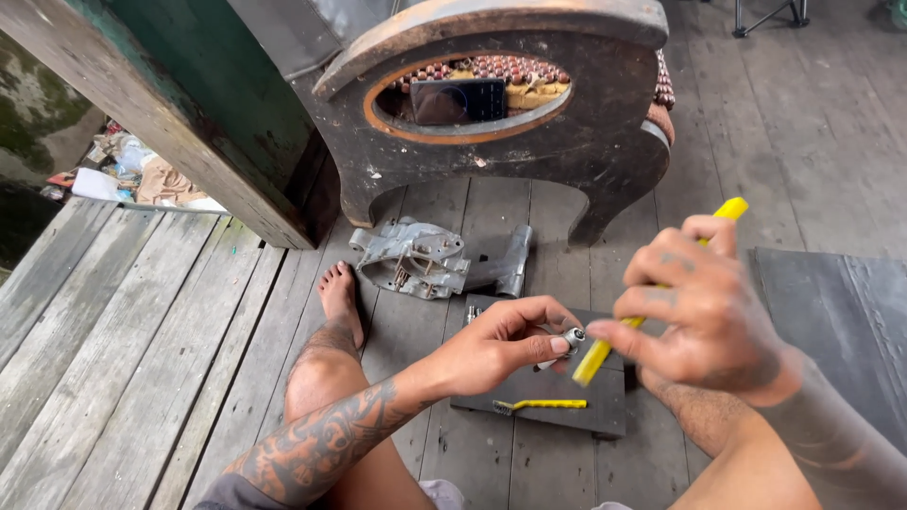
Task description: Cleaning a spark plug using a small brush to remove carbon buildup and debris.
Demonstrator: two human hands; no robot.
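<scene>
Posture: person sitting on a weathered plank floor (123, 312), legs stretched toward the upper middle of the frame, a bare foot (340, 297) resting on the boards.
Left hand (496, 345): fingers pressed together, pinching a small silver cylindrical part (573, 337) at centre frame; the thumb and forefinger are closing around its body.
Right hand (704, 316): fingers curled tight, gripping a yellow-handled tool (652, 297) that is running from upper right down to its tip just beside the silver part; whether tip and part are touching, cannot tell.
Work surface: dark flat board (605, 411) lying under both hands, lower centre, with a second yellow-handled brush-like tool (539, 405) resting on it and a small metal piece (472, 312) sitting at its upper left edge.
Beyond the board: grey cast metal bracket (416, 257) and a bent metal plate (510, 264) lying on the planks, centre frame.
Background: dark wooden chair base (510, 151) with an oval opening, a phone (458, 100) showing through it, top centre; litter pile (132, 175) at upper left.
Risk, judged: the silver part is being held only at the fingertips, so side pressure from the tool could be popping it loose; a dropped part could be rolling into the gaps between planks. A slipping tip could also be jabbing the left thumb.
</scene>
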